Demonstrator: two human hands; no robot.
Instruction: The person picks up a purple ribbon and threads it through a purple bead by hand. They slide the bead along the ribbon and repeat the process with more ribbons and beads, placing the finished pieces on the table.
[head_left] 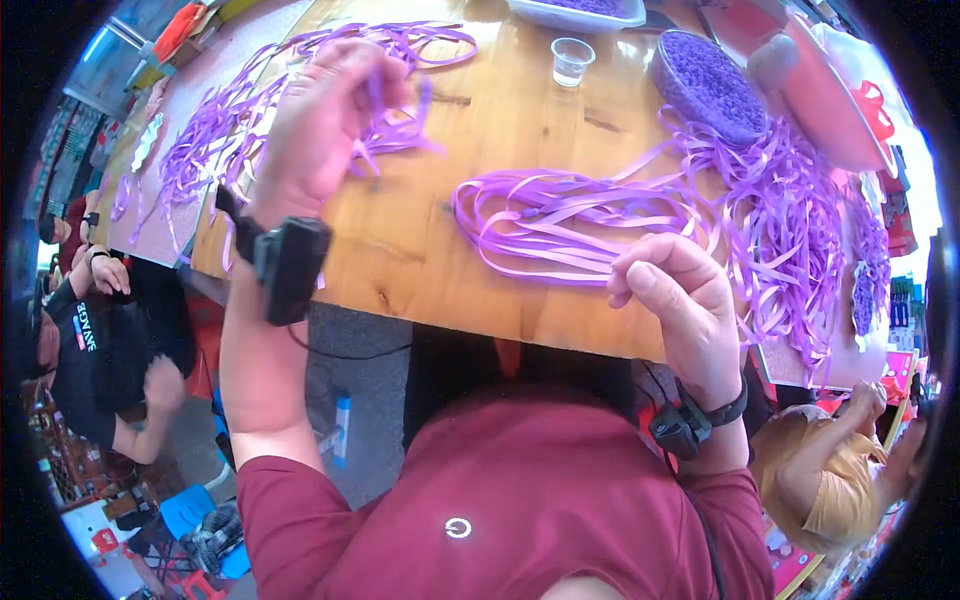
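Ribbon (pixel 402 134) loops from the grasping left hand (pixel 325 125); whether the right hand (pixel 688 308) grips, I cannot tell.

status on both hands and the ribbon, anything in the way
Left hand by left ribbon pile, blurred. Right hand at looped purple ribbons. Both grips unclear. Clear plastic cup on table, blocking neither hand.

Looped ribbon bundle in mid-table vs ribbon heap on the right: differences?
Layout: the looped ribbon bundle lies in long, roughly parallel loops; the ribbon heap is a jumble of crossing strands.
Size: the heap is larger; the bundle is smaller.
Density: wooden tabletop shows between the bundle's strands; the heap mostly hides what is under it.
Shared: both are narrow purple ribbon.
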